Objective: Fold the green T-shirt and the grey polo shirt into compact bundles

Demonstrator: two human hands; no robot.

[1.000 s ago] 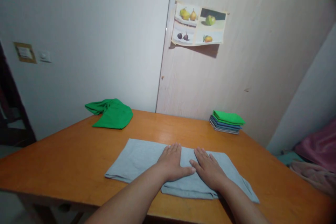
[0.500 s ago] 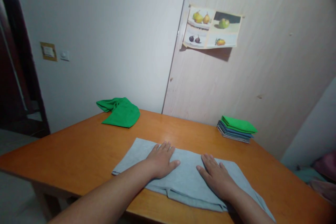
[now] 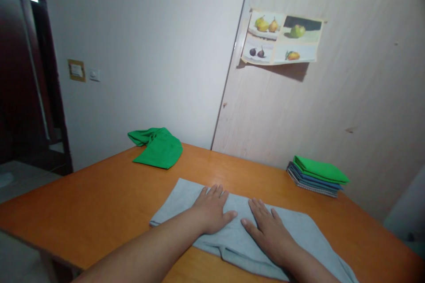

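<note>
A light grey-blue folded cloth garment (image 3: 239, 239) lies across the near part of the orange-brown table; its exact kind is hard to make out. My left hand (image 3: 214, 211) rests palm down on its left half, fingers spread and pointing away from me. On the right half my right hand (image 3: 267, 230) lies flat in the same way, thumb apart from the fingers. The two thumbs are close together near the middle of the cloth. A layered fold shows along the near edge, and my right forearm covers part of the lower right.
The wooden table (image 3: 109, 199) meets the wall at the back. A crumpled green cloth (image 3: 159, 148) lies at its far left. A neat stack of folded cloths (image 3: 317, 176), bright green on top, sits at the far right. A fruit poster (image 3: 282, 37) hangs on the wall.
My right hand has slid left over the cloth, closer to my left hand. The whole view has shifted slightly, so the table and wall appear further right and lower.
</note>
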